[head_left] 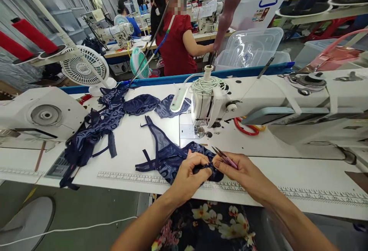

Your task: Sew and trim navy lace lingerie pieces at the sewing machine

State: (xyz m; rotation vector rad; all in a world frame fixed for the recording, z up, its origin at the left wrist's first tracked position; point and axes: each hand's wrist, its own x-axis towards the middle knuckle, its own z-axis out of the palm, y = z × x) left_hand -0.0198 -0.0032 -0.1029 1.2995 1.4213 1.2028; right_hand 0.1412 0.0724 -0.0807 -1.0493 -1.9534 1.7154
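Note:
A navy patterned bra (169,164) lies at the table's front edge, its straps spread to the left. My left hand (191,172) is closed on its right part, thumb and fingers pinching the bunched fabric. In my right hand (240,168) is a pair of purple-handled thread snips (228,160), tips pointing up and left. The fingertips of that hand meet the same edge of the bra, and whether they also pinch it is unclear. Just beyond both hands stands the sewing machine head (205,105), over its metal needle plate (187,130).
More navy bra pieces (106,120) are heaped at the left, beside another white machine (43,113). A printed ruler (129,176) runs along the front edge. Red-handled scissors (245,128) lie under the machine arm. Across the table, a person in red (178,48) sits near clear plastic bins (250,48).

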